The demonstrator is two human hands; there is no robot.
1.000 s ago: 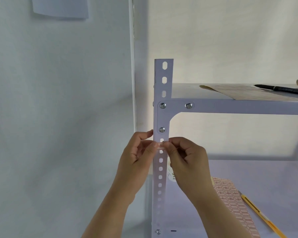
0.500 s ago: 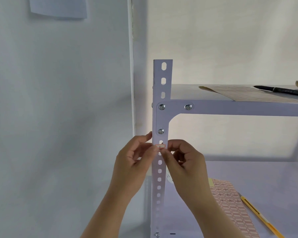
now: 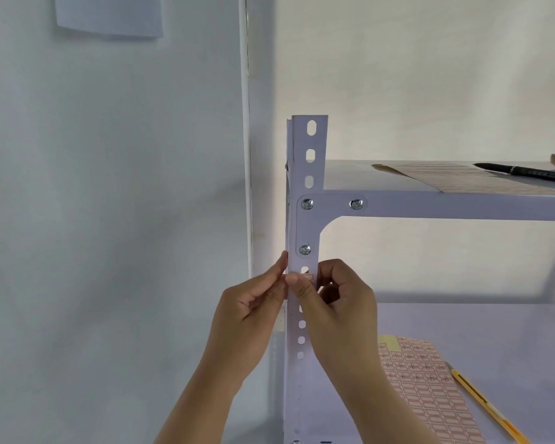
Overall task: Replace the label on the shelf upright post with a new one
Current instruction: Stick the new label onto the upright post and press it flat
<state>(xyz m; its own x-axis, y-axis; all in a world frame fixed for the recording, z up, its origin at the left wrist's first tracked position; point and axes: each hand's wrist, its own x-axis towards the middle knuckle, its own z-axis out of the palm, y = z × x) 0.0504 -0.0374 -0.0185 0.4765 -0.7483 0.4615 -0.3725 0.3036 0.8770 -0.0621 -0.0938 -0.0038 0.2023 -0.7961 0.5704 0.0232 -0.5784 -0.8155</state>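
Observation:
The white perforated shelf upright post (image 3: 310,174) stands in the middle of the view. A small red-bordered label (image 3: 309,277) sits on its front face, just below the lowest bracket screw. My right hand (image 3: 343,312) has its thumb laid over the left part of the label, with the fingers curled at the post's right edge. My left hand (image 3: 247,322) pinches the post's left edge at the same height, index finger pointing up along it. The label's left end is hidden under my thumb.
A sheet of red-bordered labels (image 3: 426,389) and a yellow utility knife (image 3: 484,408) lie on the lower shelf at right. On the upper shelf are another label sheet (image 3: 455,179) and a black pen (image 3: 526,171). A white pipe (image 3: 245,123) runs down the wall left of the post.
My left thumb has come off the label and moved to the post's left edge. My right thumb has slid left across the label. The view shifted slightly.

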